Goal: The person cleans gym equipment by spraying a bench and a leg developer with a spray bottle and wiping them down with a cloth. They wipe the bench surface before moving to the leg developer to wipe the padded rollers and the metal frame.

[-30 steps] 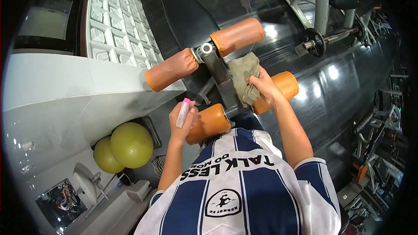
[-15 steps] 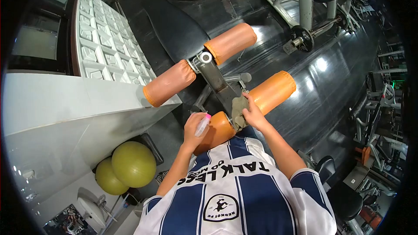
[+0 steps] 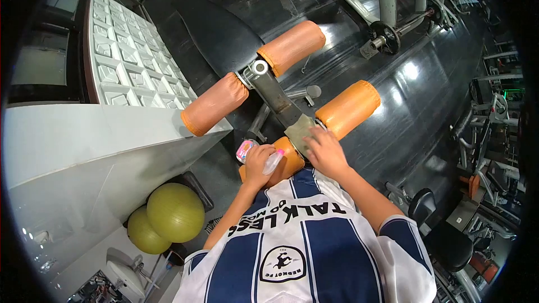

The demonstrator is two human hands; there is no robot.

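My left hand grips a small clear spray bottle with a pink cap, held against the near left orange roller pad of a gym bench. My right hand presses an olive cloth flat on the grey metal frame between the near pads. The near right orange pad lies just beyond that hand. Two more orange pads sit farther up the frame. A pink patterned object shows beside my left hand.
A black bench pad runs away from me. A white counter and a white tiled panel stand on the left. Two yellow-green exercise balls lie below it. A weight machine with a plate is at the back right.
My right hand has flattened the cloth on the frame and shifted slightly up. My left hand has tipped the bottle lower onto the near left pad. The view moved closer and down.
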